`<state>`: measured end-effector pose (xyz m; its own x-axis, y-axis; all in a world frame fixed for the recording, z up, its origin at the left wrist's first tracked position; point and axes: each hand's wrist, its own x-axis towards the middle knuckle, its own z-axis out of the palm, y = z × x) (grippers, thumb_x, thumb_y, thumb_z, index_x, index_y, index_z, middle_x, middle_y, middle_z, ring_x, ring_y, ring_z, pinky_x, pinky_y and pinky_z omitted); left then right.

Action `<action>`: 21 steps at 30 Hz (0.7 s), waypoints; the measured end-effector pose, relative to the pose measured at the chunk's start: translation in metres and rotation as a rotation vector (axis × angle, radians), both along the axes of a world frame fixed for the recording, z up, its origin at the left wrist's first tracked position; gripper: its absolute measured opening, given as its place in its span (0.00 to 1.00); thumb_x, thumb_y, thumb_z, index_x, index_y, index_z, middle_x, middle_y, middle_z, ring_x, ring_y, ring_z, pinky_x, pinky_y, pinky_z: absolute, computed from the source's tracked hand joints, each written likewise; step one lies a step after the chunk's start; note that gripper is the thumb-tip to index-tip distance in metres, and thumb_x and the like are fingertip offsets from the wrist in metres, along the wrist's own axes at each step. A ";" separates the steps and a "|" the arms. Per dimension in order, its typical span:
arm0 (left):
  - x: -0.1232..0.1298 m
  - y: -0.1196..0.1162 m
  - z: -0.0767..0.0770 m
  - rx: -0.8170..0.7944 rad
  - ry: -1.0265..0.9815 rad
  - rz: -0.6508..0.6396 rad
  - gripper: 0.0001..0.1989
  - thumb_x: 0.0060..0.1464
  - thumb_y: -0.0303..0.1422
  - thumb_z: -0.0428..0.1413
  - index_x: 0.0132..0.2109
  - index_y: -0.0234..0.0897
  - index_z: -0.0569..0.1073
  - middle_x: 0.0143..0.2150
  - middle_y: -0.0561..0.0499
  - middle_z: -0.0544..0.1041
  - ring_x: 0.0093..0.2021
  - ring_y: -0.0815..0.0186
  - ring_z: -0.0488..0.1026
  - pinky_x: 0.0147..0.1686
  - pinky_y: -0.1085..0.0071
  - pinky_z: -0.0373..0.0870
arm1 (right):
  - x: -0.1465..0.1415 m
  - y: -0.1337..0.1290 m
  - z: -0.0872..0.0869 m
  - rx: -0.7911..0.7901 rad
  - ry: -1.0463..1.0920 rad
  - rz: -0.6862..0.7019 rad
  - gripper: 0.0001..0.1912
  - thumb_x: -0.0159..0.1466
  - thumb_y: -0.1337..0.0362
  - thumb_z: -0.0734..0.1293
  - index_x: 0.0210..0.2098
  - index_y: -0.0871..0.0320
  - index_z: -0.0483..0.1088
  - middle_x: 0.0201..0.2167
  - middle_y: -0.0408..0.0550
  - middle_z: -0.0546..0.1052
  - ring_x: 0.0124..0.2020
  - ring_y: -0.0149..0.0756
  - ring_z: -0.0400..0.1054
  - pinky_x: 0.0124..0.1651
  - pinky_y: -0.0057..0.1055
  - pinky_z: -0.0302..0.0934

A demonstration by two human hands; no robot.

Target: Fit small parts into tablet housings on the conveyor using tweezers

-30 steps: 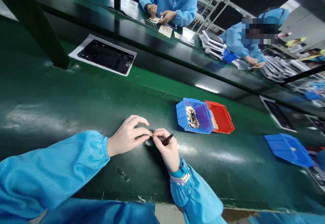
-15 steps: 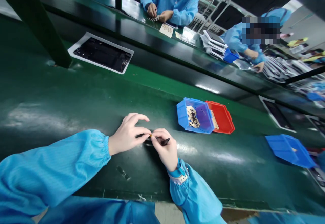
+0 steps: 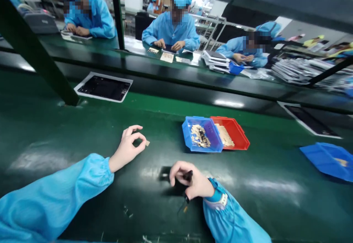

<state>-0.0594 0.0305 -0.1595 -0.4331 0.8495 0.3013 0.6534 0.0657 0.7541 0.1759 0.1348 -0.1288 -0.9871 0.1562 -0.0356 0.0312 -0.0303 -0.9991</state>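
Note:
My left hand (image 3: 127, 148) is raised over the green bench, thumb and forefinger pinched on a small tan piece (image 3: 148, 143). The other fingers curl loosely above it. To the right and nearer to me, my right hand (image 3: 191, 180) curls around a slim black tool (image 3: 188, 176). Part of this tool is hidden by the fingers, and its exact kind does not show. Below the thumb a thin dark end and a small yellowish bit are visible, both blurred. The two hands are apart.
A blue bin (image 3: 202, 149) with tan and black pieces overlaps a red bin (image 3: 239, 140) holding tan pieces. Another blue bin (image 3: 322, 158) lies far right. Dark panels on white sheets (image 3: 103, 88) lie along the back. A green post (image 3: 52, 70) rises left. Co-workers sit opposite.
My hands have separated: the left moved left with the tan piece in its pinch, the right moved right and nearer to me with the black tool turned. The view has tilted up.

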 end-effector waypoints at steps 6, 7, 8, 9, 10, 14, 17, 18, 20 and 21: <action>0.057 0.105 0.068 0.148 0.076 -0.178 0.04 0.51 0.33 0.56 0.31 0.39 0.74 0.51 0.48 0.67 0.54 0.56 0.61 0.55 0.52 0.55 | 0.025 0.022 0.006 -0.167 -0.145 0.501 0.29 0.41 0.44 0.74 0.31 0.62 0.70 0.22 0.41 0.73 0.16 0.21 0.43 0.18 0.24 0.42; 0.074 0.127 0.079 0.134 0.092 -0.217 0.04 0.51 0.34 0.57 0.31 0.40 0.75 0.51 0.48 0.67 0.54 0.55 0.61 0.55 0.51 0.55 | 0.026 0.025 0.005 -0.231 -0.150 0.556 0.28 0.42 0.45 0.75 0.30 0.62 0.70 0.22 0.41 0.73 0.15 0.20 0.43 0.17 0.24 0.42; 0.091 0.149 0.087 0.107 0.104 -0.244 0.04 0.50 0.35 0.58 0.31 0.41 0.75 0.51 0.49 0.68 0.54 0.55 0.61 0.55 0.50 0.55 | 0.027 0.027 0.002 -0.293 -0.148 0.586 0.27 0.43 0.46 0.75 0.30 0.62 0.70 0.22 0.42 0.74 0.15 0.20 0.43 0.16 0.24 0.42; 0.108 0.169 0.093 0.071 0.115 -0.266 0.05 0.49 0.37 0.58 0.31 0.42 0.76 0.52 0.49 0.68 0.54 0.54 0.60 0.55 0.48 0.53 | 0.028 0.030 -0.001 -0.340 -0.143 0.594 0.26 0.43 0.48 0.75 0.30 0.62 0.70 0.23 0.42 0.74 0.14 0.20 0.43 0.16 0.24 0.42; 0.123 0.188 0.096 0.028 0.134 -0.302 0.05 0.50 0.38 0.58 0.32 0.43 0.77 0.52 0.50 0.68 0.55 0.54 0.59 0.56 0.46 0.50 | 0.030 0.032 -0.005 -0.370 -0.138 0.590 0.25 0.44 0.49 0.76 0.30 0.63 0.70 0.24 0.43 0.75 0.14 0.19 0.43 0.15 0.23 0.43; 0.161 0.237 0.086 -0.042 0.173 -0.373 0.05 0.50 0.32 0.57 0.29 0.43 0.77 0.49 0.50 0.70 0.55 0.52 0.58 0.56 0.36 0.36 | 0.035 0.036 -0.019 -0.406 -0.113 0.550 0.25 0.44 0.53 0.77 0.32 0.64 0.69 0.28 0.45 0.76 0.14 0.18 0.44 0.15 0.23 0.46; 0.160 0.251 0.078 -0.063 0.185 -0.372 0.03 0.44 0.30 0.61 0.27 0.37 0.74 0.48 0.47 0.69 0.53 0.49 0.59 0.54 0.31 0.34 | 0.036 0.036 -0.025 -0.444 -0.089 0.520 0.25 0.44 0.55 0.77 0.34 0.64 0.69 0.30 0.47 0.77 0.14 0.17 0.44 0.15 0.22 0.45; 0.156 0.251 0.077 -0.060 0.184 -0.368 0.06 0.42 0.31 0.62 0.28 0.36 0.72 0.47 0.46 0.69 0.52 0.48 0.60 0.53 0.31 0.37 | 0.036 0.036 -0.026 -0.460 -0.078 0.506 0.25 0.45 0.56 0.77 0.36 0.65 0.69 0.31 0.47 0.76 0.14 0.17 0.44 0.15 0.21 0.45; 0.144 0.244 0.081 -0.037 0.174 -0.382 0.10 0.42 0.32 0.62 0.31 0.35 0.69 0.45 0.45 0.69 0.49 0.51 0.62 0.53 0.36 0.48 | 0.035 0.036 -0.028 -0.491 -0.057 0.471 0.26 0.45 0.58 0.77 0.38 0.65 0.68 0.31 0.48 0.76 0.14 0.16 0.44 0.14 0.20 0.44; 0.137 0.236 0.085 -0.018 0.166 -0.401 0.11 0.44 0.33 0.61 0.33 0.35 0.68 0.43 0.46 0.69 0.46 0.54 0.64 0.52 0.42 0.55 | 0.035 0.036 -0.030 -0.502 -0.044 0.449 0.27 0.45 0.58 0.77 0.39 0.65 0.68 0.31 0.48 0.76 0.14 0.16 0.44 0.14 0.20 0.43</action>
